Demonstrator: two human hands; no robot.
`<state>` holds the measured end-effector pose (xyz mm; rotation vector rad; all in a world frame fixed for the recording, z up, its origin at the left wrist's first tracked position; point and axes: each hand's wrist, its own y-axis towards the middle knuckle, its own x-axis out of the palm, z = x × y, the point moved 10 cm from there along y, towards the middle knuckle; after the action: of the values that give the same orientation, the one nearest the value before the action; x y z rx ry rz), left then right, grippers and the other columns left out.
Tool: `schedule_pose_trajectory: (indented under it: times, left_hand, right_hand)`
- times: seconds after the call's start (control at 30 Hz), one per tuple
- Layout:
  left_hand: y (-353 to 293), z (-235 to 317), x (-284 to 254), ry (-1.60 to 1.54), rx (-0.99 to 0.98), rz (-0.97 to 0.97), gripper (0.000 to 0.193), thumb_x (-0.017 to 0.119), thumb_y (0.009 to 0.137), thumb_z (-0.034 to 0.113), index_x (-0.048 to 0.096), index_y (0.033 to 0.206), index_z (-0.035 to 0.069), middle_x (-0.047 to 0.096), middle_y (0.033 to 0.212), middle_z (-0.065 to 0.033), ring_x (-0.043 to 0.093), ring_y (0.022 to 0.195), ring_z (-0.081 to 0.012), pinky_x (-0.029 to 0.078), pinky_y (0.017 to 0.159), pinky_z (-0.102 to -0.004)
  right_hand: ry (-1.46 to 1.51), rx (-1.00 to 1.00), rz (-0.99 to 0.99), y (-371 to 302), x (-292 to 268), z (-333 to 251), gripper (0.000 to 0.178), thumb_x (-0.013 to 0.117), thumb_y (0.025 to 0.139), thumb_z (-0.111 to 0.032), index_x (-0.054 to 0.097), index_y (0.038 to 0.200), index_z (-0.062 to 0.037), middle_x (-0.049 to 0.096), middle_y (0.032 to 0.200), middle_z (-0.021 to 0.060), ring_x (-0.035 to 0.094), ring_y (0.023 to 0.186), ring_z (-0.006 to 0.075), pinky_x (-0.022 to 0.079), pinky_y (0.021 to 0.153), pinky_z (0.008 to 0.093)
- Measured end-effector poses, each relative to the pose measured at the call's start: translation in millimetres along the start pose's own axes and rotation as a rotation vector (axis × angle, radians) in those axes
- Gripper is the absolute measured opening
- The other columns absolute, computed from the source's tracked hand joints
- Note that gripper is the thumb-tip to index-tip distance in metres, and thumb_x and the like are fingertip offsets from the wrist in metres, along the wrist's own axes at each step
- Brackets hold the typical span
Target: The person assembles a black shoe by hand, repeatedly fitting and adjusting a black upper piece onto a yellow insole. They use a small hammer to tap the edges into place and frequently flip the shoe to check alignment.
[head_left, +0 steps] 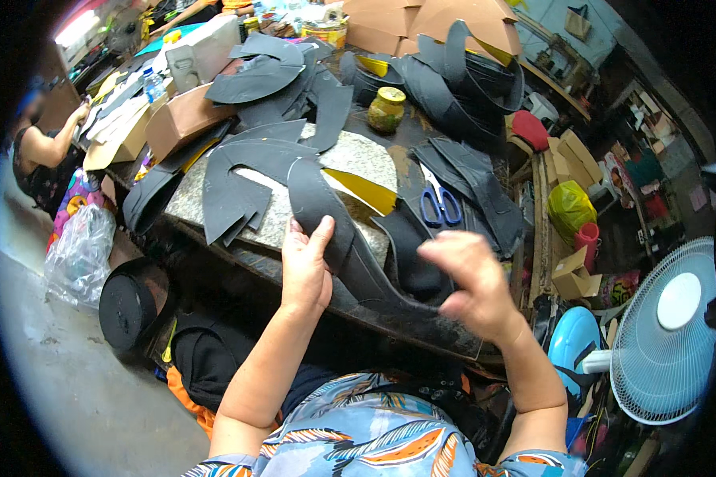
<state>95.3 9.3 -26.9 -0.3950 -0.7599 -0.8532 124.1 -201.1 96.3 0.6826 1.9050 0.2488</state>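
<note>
My left hand point(306, 266) grips a long, curved black sheet piece point(346, 250) between thumb and fingers, holding it up above the near edge of the workbench. The piece bends round into a loop, and part of its inner side shows yellow. At its right end is my right hand point(477, 286), slightly blurred, thumb and fingers apart; whether the thumb touches the piece is hard to see. Just beyond that hand lie scissors point(441, 208) with dark blue handles. Flat black cut pieces point(247, 163) rest on a pale speckled stone slab point(371, 155) behind the held piece.
A jar point(386, 110) with a yellow lid stands beyond the slab. Stacks of black pieces point(266, 75) and looped ones point(461, 87) fill the far bench. A white fan point(668, 330) stands at right. At far left, another person's arm point(56, 131) reaches over papers.
</note>
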Motion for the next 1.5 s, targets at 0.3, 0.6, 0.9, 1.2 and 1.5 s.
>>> schedule_pose_trajectory:
  times: [0.3, 0.6, 0.9, 1.2, 1.5]
  left_hand:
    - [9, 7, 36, 0.113, -0.077, -0.167, 0.046, 0.061, 0.1, 0.021, 0.044, 0.138, 0.003, 0.061, 0.125, -0.0088, 0.059, 0.118, -0.0183, 0.048, 0.101, -0.0326]
    - [23, -36, 10, -0.034, -0.245, -0.116, 0.027, 0.059, 0.1, 0.015, 0.053, 0.124, 0.004, 0.068, 0.1, -0.0098, 0.068, 0.085, -0.0194, 0.059, 0.08, -0.0353]
    - [34, -41, -4, -0.09, -0.171, -0.055, 0.017, 0.051, 0.104, 0.019, 0.052, 0.114, 0.005, 0.065, 0.084, -0.0113, 0.066, 0.076, -0.0239, 0.058, 0.079, -0.0412]
    - [37, -44, -3, -0.097, -0.207, -0.075, 0.029, 0.049, 0.103, 0.009, 0.042, 0.13, 0.003, 0.061, 0.117, -0.0151, 0.069, 0.093, -0.0277, 0.063, 0.078, -0.0451]
    - [31, -41, -5, -0.098, -0.149, 0.025, 0.028, 0.056, 0.101, 0.017, 0.05, 0.122, 0.0, 0.068, 0.095, -0.0166, 0.071, 0.083, -0.0274, 0.062, 0.077, -0.0404]
  right_hand:
    - [-0.302, -0.029, 0.056, 12, -23, -26, 0.029, 0.082, 0.073, -0.023, 0.074, 0.1, -0.0163, 0.072, 0.082, -0.0009, 0.069, 0.08, 0.0158, 0.036, 0.113, 0.054]
    - [-0.152, -0.207, 0.162, 66, -30, 34, 0.033, 0.075, 0.082, -0.031, 0.071, 0.107, -0.0097, 0.07, 0.106, 0.0098, 0.062, 0.106, 0.0306, 0.045, 0.104, 0.0448]
    - [-1.019, 0.675, 0.24, 114, -137, 321, 0.079, 0.075, 0.084, -0.035, 0.038, 0.151, -0.0145, 0.055, 0.143, 0.0103, 0.036, 0.142, 0.0379, 0.036, 0.115, 0.0482]
    - [-0.94, -0.037, 0.576, 139, -157, 202, 0.014, 0.06, 0.095, -0.024, 0.068, 0.1, -0.0131, 0.068, 0.098, 0.0072, 0.065, 0.085, 0.0322, 0.051, 0.079, 0.0423]
    - [-0.41, -0.346, 0.02, 65, -41, -31, 0.021, 0.072, 0.077, -0.004, 0.065, 0.096, -0.0064, 0.068, 0.082, 0.007, 0.064, 0.067, 0.0242, 0.051, 0.064, 0.0345]
